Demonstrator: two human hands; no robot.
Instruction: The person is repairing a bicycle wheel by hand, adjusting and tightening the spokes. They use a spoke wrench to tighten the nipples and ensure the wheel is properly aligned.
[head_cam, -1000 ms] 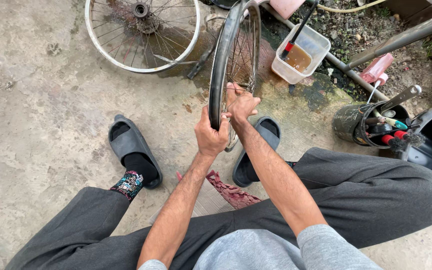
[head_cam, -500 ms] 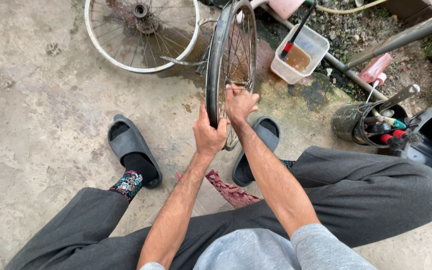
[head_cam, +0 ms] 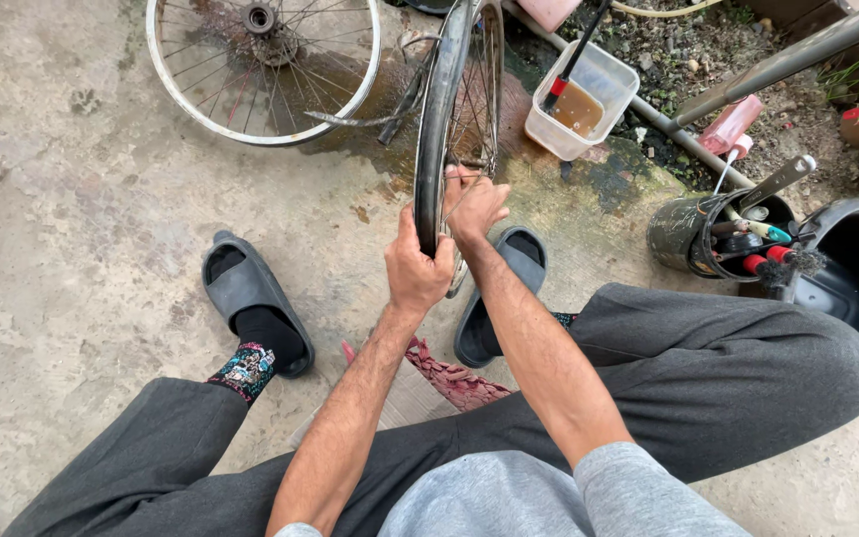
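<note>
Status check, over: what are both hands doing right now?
Left hand gripping the upright bicycle wheel by its tyre. Right hand on its rim and spokes. Bare rim lies flat beyond, apart.

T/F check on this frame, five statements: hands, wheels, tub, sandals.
1. Both hands grip the upright tyred wheel. True: left hand and right hand are on it.
2. The bare rim stands upright. False: it lies flat on the concrete.
3. The clear tub holds brownish liquid. True.
4. The person is barefoot. False: socks in dark sandals.
5. The tool bucket sits at the person's left. False: at the right.
</note>
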